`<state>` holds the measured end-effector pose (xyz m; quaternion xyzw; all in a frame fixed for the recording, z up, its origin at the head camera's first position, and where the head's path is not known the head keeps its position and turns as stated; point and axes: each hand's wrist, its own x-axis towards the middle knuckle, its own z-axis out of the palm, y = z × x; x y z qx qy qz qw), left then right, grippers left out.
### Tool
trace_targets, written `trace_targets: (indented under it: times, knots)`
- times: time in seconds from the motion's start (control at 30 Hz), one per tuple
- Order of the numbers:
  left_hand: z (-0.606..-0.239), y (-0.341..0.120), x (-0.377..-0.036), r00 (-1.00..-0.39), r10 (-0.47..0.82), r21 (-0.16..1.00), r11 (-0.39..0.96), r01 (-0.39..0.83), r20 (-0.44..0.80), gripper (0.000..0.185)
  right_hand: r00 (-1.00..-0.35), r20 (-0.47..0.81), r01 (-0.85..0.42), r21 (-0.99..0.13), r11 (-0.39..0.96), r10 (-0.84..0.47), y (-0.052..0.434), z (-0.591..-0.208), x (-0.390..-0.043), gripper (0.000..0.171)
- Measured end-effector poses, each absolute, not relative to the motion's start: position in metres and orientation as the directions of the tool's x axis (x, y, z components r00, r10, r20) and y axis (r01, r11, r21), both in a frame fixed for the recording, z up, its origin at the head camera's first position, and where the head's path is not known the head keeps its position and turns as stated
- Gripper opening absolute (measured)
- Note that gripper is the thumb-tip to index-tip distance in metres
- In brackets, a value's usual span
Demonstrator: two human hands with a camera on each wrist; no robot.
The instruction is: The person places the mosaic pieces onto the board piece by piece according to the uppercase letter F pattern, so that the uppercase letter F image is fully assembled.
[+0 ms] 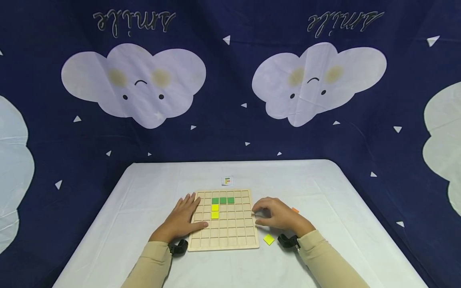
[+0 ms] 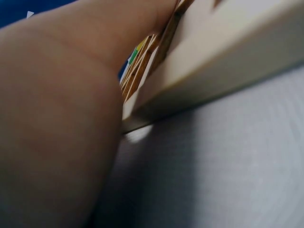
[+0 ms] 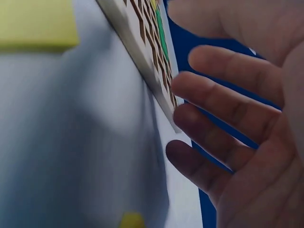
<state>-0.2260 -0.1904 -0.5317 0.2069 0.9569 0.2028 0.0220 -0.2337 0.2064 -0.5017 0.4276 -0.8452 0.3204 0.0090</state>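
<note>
A wooden grid board (image 1: 230, 243) lies on the white table. Three green tiles (image 1: 223, 200) form a row in its upper part, and two yellow tiles (image 1: 215, 211) sit in the cells below the leftmost green one. My left hand (image 1: 183, 220) rests on the board's left edge, fingers spread and thumb reaching over the lower cells. Beside the right edge is my right hand (image 1: 277, 214), its fingers bent loosely toward the board. The right wrist view shows nothing between those fingers (image 3: 204, 88) and the thumb. A loose yellow tile (image 1: 268, 239) lies below this hand.
An orange tile (image 1: 295, 210) lies partly hidden behind the right hand. Beyond the board's far edge is a small card (image 1: 227, 181) printed with a coloured grid pattern. A dark blue curtain (image 1: 230, 88) with clouds hangs behind the table (image 1: 162, 176).
</note>
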Motion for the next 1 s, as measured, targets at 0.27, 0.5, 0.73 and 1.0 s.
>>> trace_targets:
  times: [0.27, 0.5, 0.73, 1.0]
  knots:
    - [-0.53, -0.188, -0.225, -0.914, 0.404, 0.4, 0.832, 0.384, 0.035, 0.111, -0.631, 0.205, -0.681, -0.608, 0.408, -0.748, 0.227, -0.504, -0.224, 0.039]
    - [-0.53, -0.189, -0.225, -0.913, 0.406, 0.392, 0.835, 0.386, 0.034, 0.111, -0.644, 0.156, -0.601, -0.708, 0.37, -0.749, 0.242, -0.507, -0.213, 0.046]
    - [-0.529, -0.189, -0.225, -0.913, 0.406, 0.389, 0.836, 0.388, 0.038, 0.111, -0.621, 0.159, -0.566, -0.769, 0.298, -0.768, 0.248, -0.512, -0.213, 0.035]
    - [-0.53, -0.189, -0.225, -0.912, 0.409, 0.384, 0.836, 0.392, 0.041, 0.111, -0.581, 0.105, -0.498, -0.83, 0.251, -0.807, 0.252, -0.513, -0.212, 0.025]
